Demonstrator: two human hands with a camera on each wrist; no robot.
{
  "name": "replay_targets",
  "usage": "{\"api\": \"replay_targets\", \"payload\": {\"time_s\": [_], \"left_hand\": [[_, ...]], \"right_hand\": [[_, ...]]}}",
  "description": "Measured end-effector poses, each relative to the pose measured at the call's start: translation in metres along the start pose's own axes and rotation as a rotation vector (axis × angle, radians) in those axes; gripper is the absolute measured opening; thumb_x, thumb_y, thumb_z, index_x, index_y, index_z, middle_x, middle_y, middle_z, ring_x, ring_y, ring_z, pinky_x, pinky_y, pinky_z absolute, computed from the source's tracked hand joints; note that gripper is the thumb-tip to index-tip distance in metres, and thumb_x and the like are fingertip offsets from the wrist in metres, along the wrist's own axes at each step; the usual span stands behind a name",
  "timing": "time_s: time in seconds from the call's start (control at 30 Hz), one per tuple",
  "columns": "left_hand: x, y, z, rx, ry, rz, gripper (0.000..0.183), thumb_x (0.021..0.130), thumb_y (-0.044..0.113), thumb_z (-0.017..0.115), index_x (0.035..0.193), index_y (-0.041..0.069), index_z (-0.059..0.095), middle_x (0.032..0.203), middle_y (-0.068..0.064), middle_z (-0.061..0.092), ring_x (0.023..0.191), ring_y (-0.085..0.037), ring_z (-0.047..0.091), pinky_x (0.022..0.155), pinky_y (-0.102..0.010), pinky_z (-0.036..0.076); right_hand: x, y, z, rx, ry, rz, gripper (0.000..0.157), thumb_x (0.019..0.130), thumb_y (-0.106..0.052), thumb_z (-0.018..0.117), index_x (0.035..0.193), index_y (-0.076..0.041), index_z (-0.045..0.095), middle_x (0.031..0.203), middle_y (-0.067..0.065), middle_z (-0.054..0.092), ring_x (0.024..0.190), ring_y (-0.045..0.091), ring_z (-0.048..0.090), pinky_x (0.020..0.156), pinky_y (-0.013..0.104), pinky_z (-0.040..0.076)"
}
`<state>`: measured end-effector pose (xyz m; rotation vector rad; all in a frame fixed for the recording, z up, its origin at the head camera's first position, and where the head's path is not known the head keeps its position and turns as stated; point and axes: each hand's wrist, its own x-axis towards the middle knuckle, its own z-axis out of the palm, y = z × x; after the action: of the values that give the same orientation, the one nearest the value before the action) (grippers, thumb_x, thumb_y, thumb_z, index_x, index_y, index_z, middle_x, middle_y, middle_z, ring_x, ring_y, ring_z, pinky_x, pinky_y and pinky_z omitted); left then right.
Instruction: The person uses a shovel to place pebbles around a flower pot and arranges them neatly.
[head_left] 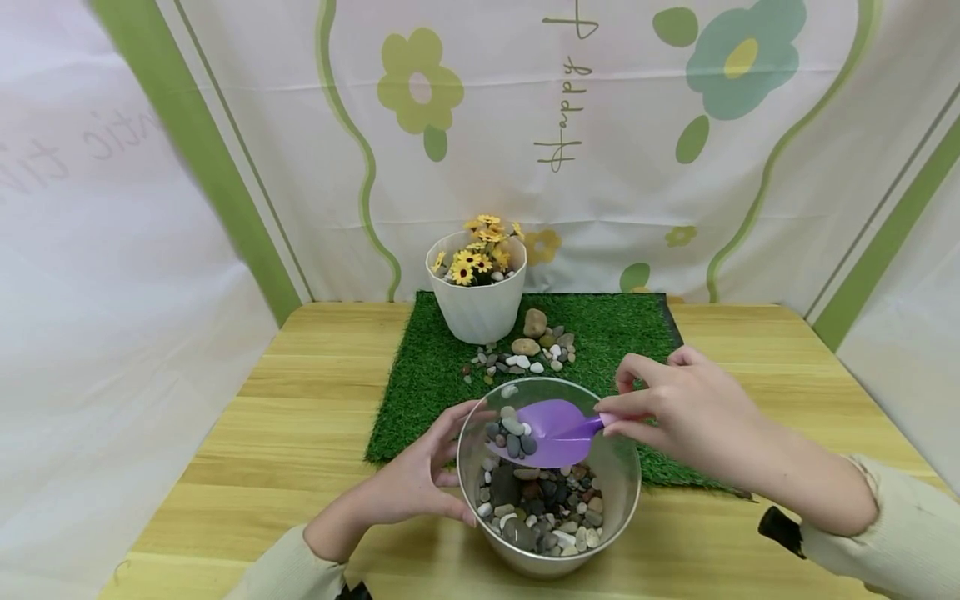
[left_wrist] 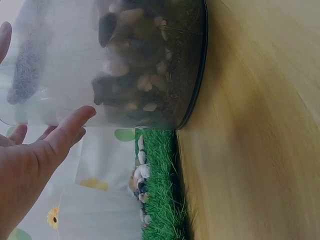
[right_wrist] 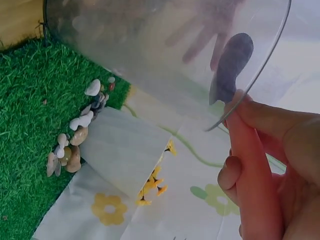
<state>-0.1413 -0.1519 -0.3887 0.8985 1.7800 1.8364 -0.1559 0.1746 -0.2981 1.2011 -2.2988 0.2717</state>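
A clear bucket (head_left: 624, 500) stands near the front of the table, with mixed pebbles (head_left: 558, 508) in its bottom. My right hand (head_left: 686, 412) grips the pink handle (right_wrist: 252, 180) of a purple hand shovel (head_left: 555, 429). The shovel's blade spans the bucket's mouth above those pebbles, bearing several grey and pale stones (head_left: 513, 433) at its left end. Against the bucket's left wall rests my left hand (head_left: 420, 471), thumb on the near side and fingers spread along the far side. Those spread fingers show through the cloudy wall in the right wrist view.
Behind the bucket lies a green artificial grass mat (head_left: 607, 325) on the wooden table (head_left: 277, 417). A white flowerpot (head_left: 480, 312) with yellow flowers (head_left: 480, 258) stands on it, beside a scatter of loose stones (head_left: 525, 350). A printed white curtain (head_left: 487, 183) hangs behind.
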Motion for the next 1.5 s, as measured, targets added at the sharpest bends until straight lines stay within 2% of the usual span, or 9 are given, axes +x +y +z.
{"api": "replay_targets", "payload": {"time_s": [0.1,0.3,0.47,0.67,0.97,1.17,1.37,1.5], "left_hand": [[0.000,-0.001,0.000,0.002,-0.005,0.014,0.110,0.067,-0.003,0.079,0.148,0.022,0.010,0.152,-0.009,0.014,0.134,-0.032,0.025,0.093,-0.047,0.044],[0.000,-0.001,0.000,0.002,-0.004,0.021,0.110,0.066,-0.004,0.080,0.148,0.023,0.012,0.151,-0.008,0.015,0.132,-0.039,0.026,0.092,-0.047,0.045],[0.000,-0.001,0.000,-0.026,-0.014,0.020,0.107,0.068,-0.002,0.079,0.148,0.021,0.011,0.152,-0.012,0.013,0.134,-0.039,0.022,0.092,-0.049,0.045],[0.000,-0.001,0.000,-0.046,-0.017,0.008,0.107,0.069,-0.001,0.079,0.148,0.021,0.010,0.152,-0.010,0.013,0.135,-0.037,0.020,0.091,-0.050,0.045],[0.000,-0.003,0.000,-0.051,-0.017,0.011,0.106,0.069,-0.003,0.078,0.148,0.022,0.011,0.152,-0.009,0.013,0.135,-0.037,0.021,0.091,-0.050,0.045],[0.000,-0.003,-0.001,-0.051,-0.018,0.021,0.107,0.069,-0.003,0.078,0.148,0.021,0.010,0.152,-0.009,0.013,0.135,-0.038,0.020,0.092,-0.050,0.044],[0.000,-0.003,-0.001,-0.053,-0.013,0.015,0.107,0.069,-0.002,0.078,0.148,0.021,0.010,0.152,-0.008,0.012,0.135,-0.037,0.020,0.094,-0.050,0.042],[-0.001,-0.003,0.000,-0.054,-0.013,0.008,0.106,0.069,0.000,0.078,0.148,0.022,0.011,0.152,-0.008,0.012,0.135,-0.037,0.021,0.094,-0.049,0.042]], "right_hand": [[0.001,0.003,-0.001,-0.011,0.004,0.010,0.017,0.073,-0.038,0.073,0.087,-0.029,0.076,0.083,-0.017,0.050,0.056,-0.010,0.045,0.061,0.026,0.034],[0.004,0.011,-0.006,-0.025,0.016,0.030,0.017,0.073,-0.040,0.073,0.086,-0.030,0.076,0.081,-0.018,0.049,0.056,-0.009,0.045,0.060,0.025,0.028],[0.009,0.019,-0.011,-0.042,0.040,0.043,0.015,0.075,-0.040,0.072,0.085,-0.030,0.076,0.080,-0.017,0.049,0.055,-0.009,0.044,0.060,0.026,0.028],[0.013,0.029,-0.014,-0.079,0.072,0.058,0.018,0.077,-0.042,0.069,0.086,-0.028,0.076,0.080,-0.014,0.052,0.055,-0.006,0.048,0.059,0.027,0.028],[0.020,0.045,-0.008,-0.122,0.041,0.099,0.018,0.071,-0.031,0.076,0.087,-0.025,0.077,0.079,-0.012,0.052,0.056,0.000,0.040,0.059,0.028,0.028],[0.033,0.055,0.013,-0.135,-0.075,0.194,0.017,0.074,-0.034,0.076,0.089,-0.026,0.076,0.081,-0.009,0.051,0.062,0.006,0.043,0.057,0.030,0.026],[0.044,0.063,0.049,-0.098,-0.182,0.257,0.019,0.077,-0.034,0.075,0.092,-0.024,0.076,0.080,-0.007,0.047,0.062,0.008,0.041,0.058,0.031,0.027],[0.049,0.065,0.073,-0.083,-0.216,0.277,0.020,0.078,-0.033,0.074,0.095,-0.023,0.076,0.079,-0.007,0.046,0.060,0.008,0.038,0.056,0.031,0.023]]}}
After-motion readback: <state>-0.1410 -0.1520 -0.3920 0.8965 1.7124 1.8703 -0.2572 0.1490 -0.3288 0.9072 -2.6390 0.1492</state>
